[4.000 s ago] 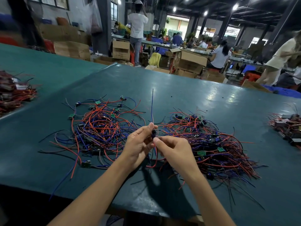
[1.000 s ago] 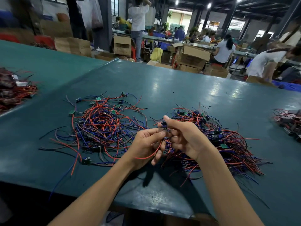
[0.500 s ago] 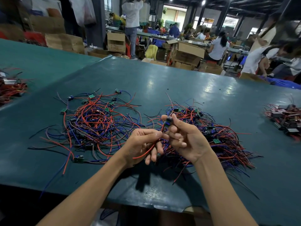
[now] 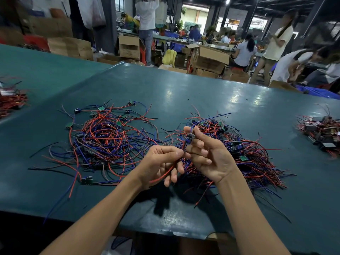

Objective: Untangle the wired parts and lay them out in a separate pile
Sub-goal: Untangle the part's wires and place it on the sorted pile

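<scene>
Two heaps of red and blue wired parts lie on the green table: a looser left pile and a denser right pile. Above the gap between them I hold one wired part. My right hand pinches its small dark component between thumb and fingers, palm turned up, with a blue wire rising from it. My left hand pinches the part's red wire, which curves down past my fingers.
A further heap of wires and dark parts sits at the table's right edge, another heap at the far left on a neighbouring table. Cardboard boxes and several people stand beyond the table's far edge.
Both hands have stayed between the piles and kept hold of the part. The right hand has turned the component upward, so its blue wire now sticks up to the right.
</scene>
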Motion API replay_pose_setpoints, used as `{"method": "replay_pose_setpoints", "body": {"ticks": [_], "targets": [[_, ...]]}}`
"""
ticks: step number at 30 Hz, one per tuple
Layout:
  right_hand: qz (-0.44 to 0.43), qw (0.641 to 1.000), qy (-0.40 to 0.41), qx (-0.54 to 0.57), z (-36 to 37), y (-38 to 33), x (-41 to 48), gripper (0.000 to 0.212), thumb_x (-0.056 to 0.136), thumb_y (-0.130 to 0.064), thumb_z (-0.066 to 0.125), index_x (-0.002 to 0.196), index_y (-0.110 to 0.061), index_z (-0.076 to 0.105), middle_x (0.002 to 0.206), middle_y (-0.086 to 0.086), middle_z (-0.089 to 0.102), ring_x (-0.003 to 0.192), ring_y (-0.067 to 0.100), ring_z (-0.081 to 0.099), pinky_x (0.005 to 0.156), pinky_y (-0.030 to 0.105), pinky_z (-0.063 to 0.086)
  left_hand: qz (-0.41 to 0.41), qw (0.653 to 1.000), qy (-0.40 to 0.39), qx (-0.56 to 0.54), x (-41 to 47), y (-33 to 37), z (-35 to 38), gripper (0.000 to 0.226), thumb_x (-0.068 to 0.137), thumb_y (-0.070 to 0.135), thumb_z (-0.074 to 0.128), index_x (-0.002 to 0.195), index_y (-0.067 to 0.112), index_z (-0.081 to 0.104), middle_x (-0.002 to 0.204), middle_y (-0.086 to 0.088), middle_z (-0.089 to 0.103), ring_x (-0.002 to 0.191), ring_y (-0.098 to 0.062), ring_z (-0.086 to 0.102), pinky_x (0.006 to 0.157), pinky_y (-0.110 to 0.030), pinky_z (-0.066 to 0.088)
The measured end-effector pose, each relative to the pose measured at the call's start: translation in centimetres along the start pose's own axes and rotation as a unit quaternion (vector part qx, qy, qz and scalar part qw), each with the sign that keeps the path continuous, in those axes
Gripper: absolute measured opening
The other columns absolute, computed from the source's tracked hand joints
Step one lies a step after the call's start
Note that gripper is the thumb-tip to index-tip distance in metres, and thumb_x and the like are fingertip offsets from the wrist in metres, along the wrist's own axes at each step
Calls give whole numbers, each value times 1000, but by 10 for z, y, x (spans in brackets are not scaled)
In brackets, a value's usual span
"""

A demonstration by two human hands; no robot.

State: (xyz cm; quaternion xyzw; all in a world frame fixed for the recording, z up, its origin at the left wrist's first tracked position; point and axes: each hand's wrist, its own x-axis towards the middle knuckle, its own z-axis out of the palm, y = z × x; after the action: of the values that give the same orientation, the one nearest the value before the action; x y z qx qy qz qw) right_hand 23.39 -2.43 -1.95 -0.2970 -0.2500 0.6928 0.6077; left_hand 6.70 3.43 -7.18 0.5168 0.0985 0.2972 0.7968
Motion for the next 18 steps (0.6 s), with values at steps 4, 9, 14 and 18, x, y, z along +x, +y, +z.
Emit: {"method": "replay_pose_setpoints", "body": {"ticks": [4, 9, 14, 18], "targets": [[-28, 996, 53, -59, 1, -5, 0, 24, 88, -30, 68, 93, -10, 81, 60, -7, 39, 40, 2, 31, 29, 12, 22, -1, 999, 34, 15, 0, -2, 2, 12, 83, 23, 76, 85, 11, 75, 69, -13, 68, 49, -20, 67, 37, -22, 47], [-63, 976, 123, -170, -2, -10, -3, 16, 85, -25, 73, 90, -11, 80, 60, -8, 41, 41, 4, 31, 32, 16, 21, -11, 995, 82, 63, 2, -4, 1, 6, 81, 18, 78, 79, 13, 74, 69, -13, 67, 62, -27, 71, 46, -30, 54], [-82, 944, 147, -284, -6, -28, -10, 20, 94, -17, 61, 103, -7, 76, 62, -7, 40, 46, 7, 30, 37, 19, 18, 9, 994, 81, 70, 4, -4, 3, 11, 81, 12, 80, 77, 11, 69, 71, -18, 65, 74, -29, 74, 50, -35, 55], [-77, 942, 135, -296, -3, -31, -14, 24, 96, -18, 57, 108, -4, 73, 65, -5, 44, 47, 9, 32, 37, 20, 21, 12, 994, 79, 71, 4, -3, 4, 14, 78, 12, 82, 74, 12, 68, 70, -15, 63, 73, -28, 73, 48, -33, 54]]}}
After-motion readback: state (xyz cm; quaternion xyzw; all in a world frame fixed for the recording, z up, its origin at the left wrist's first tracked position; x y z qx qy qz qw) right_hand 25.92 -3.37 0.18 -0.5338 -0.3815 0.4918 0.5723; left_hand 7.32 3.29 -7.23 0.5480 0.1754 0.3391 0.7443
